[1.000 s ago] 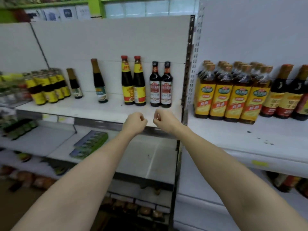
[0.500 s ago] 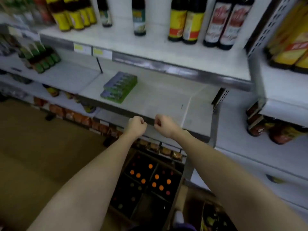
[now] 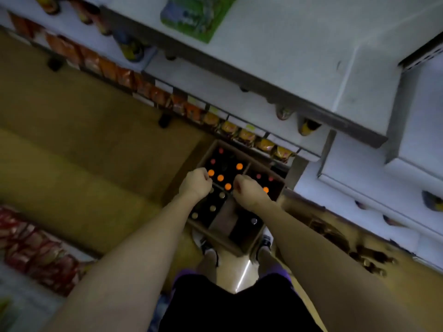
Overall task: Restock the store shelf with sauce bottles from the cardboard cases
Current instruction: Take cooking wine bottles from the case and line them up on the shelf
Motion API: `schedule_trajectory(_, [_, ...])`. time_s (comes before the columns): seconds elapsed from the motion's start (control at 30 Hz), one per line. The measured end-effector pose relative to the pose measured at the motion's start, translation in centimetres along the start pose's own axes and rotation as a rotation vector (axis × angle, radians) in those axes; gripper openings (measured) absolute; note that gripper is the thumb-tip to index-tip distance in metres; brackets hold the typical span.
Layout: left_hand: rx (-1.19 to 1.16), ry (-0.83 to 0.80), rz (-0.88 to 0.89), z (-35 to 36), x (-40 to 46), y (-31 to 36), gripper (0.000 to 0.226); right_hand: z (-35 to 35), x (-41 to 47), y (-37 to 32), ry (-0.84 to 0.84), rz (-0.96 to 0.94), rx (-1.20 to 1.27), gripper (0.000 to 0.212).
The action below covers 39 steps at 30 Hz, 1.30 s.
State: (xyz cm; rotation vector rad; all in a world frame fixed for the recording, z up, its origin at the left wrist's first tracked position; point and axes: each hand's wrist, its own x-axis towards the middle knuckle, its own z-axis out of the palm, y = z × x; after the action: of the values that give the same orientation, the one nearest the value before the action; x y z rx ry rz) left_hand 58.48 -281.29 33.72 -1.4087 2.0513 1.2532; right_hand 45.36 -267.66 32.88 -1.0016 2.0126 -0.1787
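The view looks steeply down past both arms to the floor in front of the shelf (image 3: 299,75). The left hand (image 3: 194,182) and the right hand (image 3: 249,191) are held out side by side, a small gap between them, each with its fingers curled tight into a fist that holds nothing; the knuckles point away from the person. Directly beneath the fingers stands an open cardboard case (image 3: 224,220) on the floor, divided into compartments. In the compartment just beyond the fingertips of both hands stand dark bottles with orange caps (image 3: 220,177), upright, caps up. Under the left fingers and toward the wrist is a compartment of bottles with pale caps (image 3: 212,208). Beyond the right knuckles another compartment holds a few more dark bottles, one orange cap (image 3: 265,189) showing just right of that fist. Neither hand touches a bottle or the case; how far above the caps they hang cannot be told. Nearer the person than the fingers, the case's near edge lies between two shoes (image 3: 263,243). Past the case, beyond the fingertips, the lowest shelf edge carries a row of orange and yellow packets (image 3: 244,135), and on the shelf board higher up lies a green pack (image 3: 196,17). The picture is dim and a little blurred.
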Motion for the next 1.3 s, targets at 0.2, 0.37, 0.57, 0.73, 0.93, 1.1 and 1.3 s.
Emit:
schedule_trajectory(0.2, [-0.046, -0.093, -0.081, 4.7, 3.1, -5.9, 0.015, 7.2, 3.9, 2.5, -0.065, 0.117, 0.002, 0.035])
schedule_trajectory(0.37, [-0.129, -0.107, -0.189, 9.8, 6.7, -11.5, 0.013, 13.6, 7.7, 5.0, -0.158, 0.18, -0.022, 0.042])
schedule_trajectory(0.57, [-0.157, -0.1, -0.265, 16.6, 11.9, -17.6, 0.017, 21.5, 14.0, 8.2, -0.249, 0.172, -0.062, 0.04])
schedule_trajectory(0.73, [-0.164, -0.15, -0.281, 22.0, 16.0, -22.8, 0.015, 27.2, 18.2, 10.5, -0.317, 0.169, -0.126, 0.052])
schedule_trajectory(0.93, [-0.125, -0.081, -0.241, 25.7, 19.8, -26.4, 0.023, 32.9, 22.9, 12.1, -0.341, 0.174, -0.245, 0.061])
schedule_trajectory(1.1, [-0.068, -0.035, -0.226, 28.1, 22.2, -28.9, 0.027, 36.0, 25.5, 12.5, -0.368, 0.191, -0.519, 0.064])
schedule_trajectory(1.3, [-0.056, -0.021, -0.204, 29.1, 22.5, -30.0, 0.023, 36.4, 27.3, 12.6, -0.401, 0.183, -0.698, 0.07])
